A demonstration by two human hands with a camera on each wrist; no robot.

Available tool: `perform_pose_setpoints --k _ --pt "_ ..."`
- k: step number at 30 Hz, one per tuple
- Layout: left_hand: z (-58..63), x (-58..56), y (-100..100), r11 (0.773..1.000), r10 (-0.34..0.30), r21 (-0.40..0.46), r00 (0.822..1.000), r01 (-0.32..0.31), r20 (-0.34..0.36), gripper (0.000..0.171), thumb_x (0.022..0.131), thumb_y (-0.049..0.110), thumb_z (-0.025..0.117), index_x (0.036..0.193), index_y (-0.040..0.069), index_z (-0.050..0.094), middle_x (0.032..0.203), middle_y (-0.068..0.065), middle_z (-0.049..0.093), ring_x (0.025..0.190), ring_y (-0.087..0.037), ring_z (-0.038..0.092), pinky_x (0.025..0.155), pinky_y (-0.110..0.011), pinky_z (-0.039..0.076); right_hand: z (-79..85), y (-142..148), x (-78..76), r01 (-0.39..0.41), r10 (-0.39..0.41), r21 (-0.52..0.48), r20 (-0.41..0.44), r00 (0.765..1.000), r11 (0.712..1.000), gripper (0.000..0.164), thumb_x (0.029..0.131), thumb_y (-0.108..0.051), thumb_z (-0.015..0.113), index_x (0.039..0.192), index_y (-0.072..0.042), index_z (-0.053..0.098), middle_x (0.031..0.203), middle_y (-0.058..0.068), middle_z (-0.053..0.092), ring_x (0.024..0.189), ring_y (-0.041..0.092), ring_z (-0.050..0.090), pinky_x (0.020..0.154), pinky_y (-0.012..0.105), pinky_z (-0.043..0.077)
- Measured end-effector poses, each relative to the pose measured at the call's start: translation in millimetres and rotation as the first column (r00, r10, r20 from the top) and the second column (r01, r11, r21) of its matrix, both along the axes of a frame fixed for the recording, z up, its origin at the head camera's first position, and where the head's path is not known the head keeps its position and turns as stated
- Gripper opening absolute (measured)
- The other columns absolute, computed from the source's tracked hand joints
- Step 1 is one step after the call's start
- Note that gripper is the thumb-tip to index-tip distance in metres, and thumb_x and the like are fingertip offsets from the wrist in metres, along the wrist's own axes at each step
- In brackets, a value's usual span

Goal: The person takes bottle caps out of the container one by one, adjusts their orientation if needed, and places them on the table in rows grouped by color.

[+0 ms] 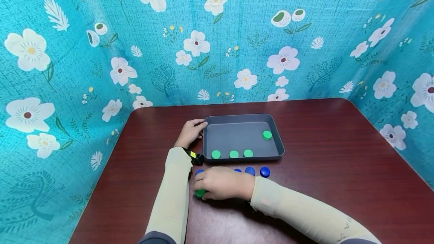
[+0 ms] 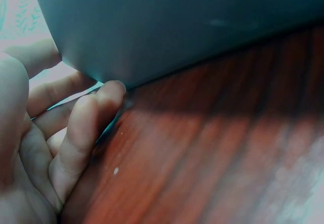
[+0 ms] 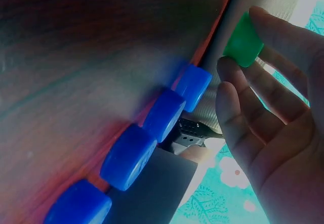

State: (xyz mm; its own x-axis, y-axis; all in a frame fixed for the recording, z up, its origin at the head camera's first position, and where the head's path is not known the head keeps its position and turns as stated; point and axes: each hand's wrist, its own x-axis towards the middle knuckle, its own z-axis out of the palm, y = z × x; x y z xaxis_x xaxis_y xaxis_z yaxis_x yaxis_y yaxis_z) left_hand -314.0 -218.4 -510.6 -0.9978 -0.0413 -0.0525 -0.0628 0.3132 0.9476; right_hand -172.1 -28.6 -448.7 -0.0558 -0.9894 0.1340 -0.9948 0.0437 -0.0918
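Note:
A green cap [image 3: 244,41] is pinched between the right thumb and fingers. That right hand [image 1: 222,183] is low over the table in front of the grey tray [image 1: 237,134], and it partly covers the row of blue caps [image 1: 265,171] there. My left hand [image 1: 190,133] grips the tray's left side near the far corner. In the left wrist view, its fingers [image 2: 76,128] curl at the tray's corner, some tips hidden behind the wall. Inside the tray, several green caps [image 1: 234,154] lie along the near wall and one green cap [image 1: 267,135] sits at the right.
The dark red wooden table [image 1: 325,153] extends to both sides of the tray. A blue flowered curtain [image 1: 217,48] hangs behind and beside it. A black wrist device [image 1: 198,159] on the left arm is close to the tray's near left corner.

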Motion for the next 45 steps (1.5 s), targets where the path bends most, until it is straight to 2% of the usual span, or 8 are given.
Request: perform_pose_setpoints --k 15,27,36,45 --pt "-0.1 1.3 0.1 1.0 0.002 -0.002 1.0 -0.002 0.017 0.042 0.094 0.036 0.065 0.129 0.012 0.064 0.096 -0.009 0.066 0.073 -0.025 0.064 0.063 -0.033 0.056 -7.1 -1.4 4.5 0.012 -0.012 0.022 -0.007 1.0 1.0 0.019 0.083 -0.018 0.077 0.1 -0.021 0.069 0.092 -0.012 0.057 0.075 0.0 0.053 0.061 0.015 0.043" --pt "-1.4 0.0 -0.1 1.0 0.006 -0.014 1.0 -0.006 0.001 0.042 0.094 0.036 0.065 0.127 0.011 0.065 0.094 -0.009 0.067 0.072 -0.024 0.064 0.063 -0.033 0.056 -10.3 -4.8 5.1 0.018 -0.017 0.04 -0.016 1.0 0.999 0.02 0.082 -0.016 0.077 0.099 -0.022 0.069 0.091 -0.012 0.057 0.073 0.001 0.053 0.06 0.017 0.044" --pt "1.1 0.1 0.7 1.0 0.004 -0.019 1.0 -0.004 0.004 0.042 0.094 0.037 0.065 0.128 0.012 0.065 0.094 -0.009 0.067 0.072 -0.024 0.063 0.063 -0.033 0.056 -8.3 -5.9 4.5 0.011 -0.012 0.04 0.013 1.0 0.999 0.021 0.081 -0.012 0.077 0.097 -0.021 0.069 0.089 -0.012 0.056 0.071 0.0 0.051 0.059 0.015 0.042" --pt "1.6 -0.3 -0.1 1.0 -0.002 -0.003 1.0 0.002 0.005 0.041 0.094 0.037 0.065 0.127 0.012 0.066 0.097 -0.009 0.067 0.072 -0.023 0.064 0.062 -0.032 0.056 -9.7 -6.6 3.8 0.007 -0.007 0.034 -0.001 1.0 0.999 0.024 0.08 -0.009 0.076 0.099 -0.021 0.07 0.091 -0.011 0.058 0.075 0.002 0.055 0.062 0.017 0.045"
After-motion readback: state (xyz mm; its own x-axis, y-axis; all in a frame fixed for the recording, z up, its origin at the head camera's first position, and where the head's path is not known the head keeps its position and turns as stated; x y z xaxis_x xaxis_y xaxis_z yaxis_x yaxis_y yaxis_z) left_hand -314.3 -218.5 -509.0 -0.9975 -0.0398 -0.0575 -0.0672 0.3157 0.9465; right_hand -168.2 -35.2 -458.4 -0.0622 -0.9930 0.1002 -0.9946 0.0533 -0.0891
